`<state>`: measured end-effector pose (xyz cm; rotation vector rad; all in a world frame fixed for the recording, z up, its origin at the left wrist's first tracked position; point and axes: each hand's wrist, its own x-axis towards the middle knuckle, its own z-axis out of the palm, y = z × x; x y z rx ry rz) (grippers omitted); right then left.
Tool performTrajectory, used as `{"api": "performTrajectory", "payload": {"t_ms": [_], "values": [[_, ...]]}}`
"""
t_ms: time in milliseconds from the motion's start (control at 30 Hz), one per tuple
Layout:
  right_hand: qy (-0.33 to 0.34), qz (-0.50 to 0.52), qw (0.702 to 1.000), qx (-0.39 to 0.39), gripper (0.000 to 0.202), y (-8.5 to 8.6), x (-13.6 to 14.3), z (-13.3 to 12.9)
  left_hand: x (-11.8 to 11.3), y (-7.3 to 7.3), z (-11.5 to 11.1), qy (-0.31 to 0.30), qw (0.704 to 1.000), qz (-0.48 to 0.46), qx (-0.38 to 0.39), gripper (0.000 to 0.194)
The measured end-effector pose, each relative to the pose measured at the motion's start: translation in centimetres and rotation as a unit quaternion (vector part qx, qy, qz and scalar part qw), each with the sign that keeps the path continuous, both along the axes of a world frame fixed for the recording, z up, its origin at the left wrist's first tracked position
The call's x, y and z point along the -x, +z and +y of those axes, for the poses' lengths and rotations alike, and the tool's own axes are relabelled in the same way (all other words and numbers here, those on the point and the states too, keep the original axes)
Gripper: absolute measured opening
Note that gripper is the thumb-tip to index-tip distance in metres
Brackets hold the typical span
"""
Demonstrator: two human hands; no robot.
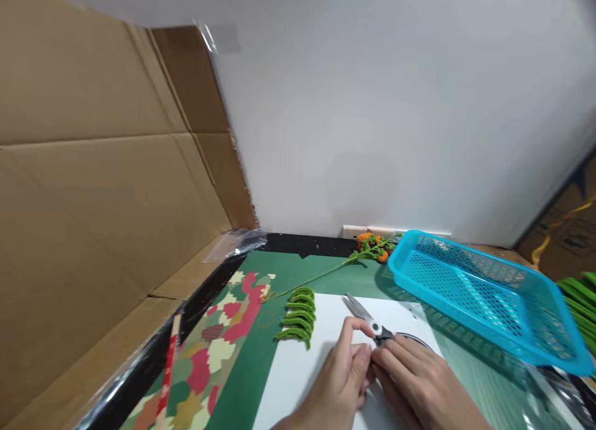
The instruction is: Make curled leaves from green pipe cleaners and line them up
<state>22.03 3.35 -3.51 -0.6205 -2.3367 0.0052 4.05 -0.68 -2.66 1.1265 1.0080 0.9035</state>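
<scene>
My left hand [342,374] and my right hand [414,371] meet above a white sheet [288,374], fingertips pinched together. Whatever lies between the fingers is hidden or too small to make out. Scissors [374,326] with dark handles lie on the sheet just beyond my hands, blades pointing up and left. Several curved green fuzzy pieces [298,318] are lined up at the sheet's left edge. Behind them a long green stem [321,273] stretches across the mat, with orange fuzzy flowers [367,239] at its far end.
A blue plastic basket [465,287] is at the right, with green fuzzy strips [582,303] beyond it. Cardboard [93,188] walls the left side. A red and white strip [168,374] lies at the left, near patterned paper [205,362]. A white wall [372,107] stands behind.
</scene>
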Motion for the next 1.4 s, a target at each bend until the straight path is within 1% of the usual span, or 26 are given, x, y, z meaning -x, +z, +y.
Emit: {"api": "performTrajectory", "payload": {"t_ms": [67,167,267,367,500,567,667,800,933,1067,1167,1267,1333,1400], "values": [[-0.009,0.021,1.0,-0.007,0.019,-0.2,-0.1,0.1,0.2,-0.5,0.2,-0.012,1.0,0.01,-0.013,0.051],[-0.007,0.024,1.0,0.009,0.017,-0.2,-0.3,0.0,0.5,-0.9,0.3,-0.039,0.998,0.031,-0.041,0.051],[-0.004,0.023,0.999,0.031,0.019,-0.1,-0.5,-0.1,0.6,-0.6,0.2,-0.033,0.997,0.036,-0.06,0.051],[-0.015,0.055,0.998,0.032,0.019,0.2,-0.6,-0.2,0.8,0.0,0.2,-0.014,0.997,0.043,-0.064,0.049],[-0.031,0.086,0.996,0.021,0.018,0.8,-0.3,-0.1,1.0,0.1,0.5,-0.03,0.994,0.079,-0.064,0.047],[-0.041,0.084,0.995,0.038,0.018,0.9,-0.1,-0.1,1.0,-0.2,0.7,-0.035,0.992,0.097,-0.068,0.045],[-0.06,0.079,0.993,0.067,0.019,0.9,0.1,0.0,1.0,-0.6,1.1,-0.023,0.99,0.114,-0.083,0.042],[-0.068,0.068,0.99,0.101,0.015,0.8,0.2,0.4,1.1,-0.2,1.5,0.005,0.986,0.125,-0.109,0.035],[-0.048,0.1,0.972,0.209,0.012,1.0,0.2,0.9,1.4,0.5,2.0,0.013,0.981,0.155,-0.113,0.033],[-0.024,0.152,0.951,0.267,0.017,1.3,0.4,1.1,1.7,0.5,2.4,0.023,0.976,0.177,-0.128,0.028],[-0.021,0.179,0.943,0.279,0.022,1.3,0.7,1.1,1.7,0.4,2.5,0.037,0.972,0.183,-0.141,0.026],[-0.034,0.194,0.939,0.284,0.023,1.3,1.0,1.0,1.7,0.2,2.6,0.038,0.969,0.192,-0.149,0.032],[-0.048,0.196,0.936,0.287,0.023,1.3,1.1,0.9,1.9,-0.1,2.7,0.034,0.97,0.193,-0.148,0.033],[-0.048,0.186,0.94,0.283,0.022,1.4,1.1,0.8,2.4,-0.6,2.7,0.032,0.973,0.182,-0.135,0.029]]}}
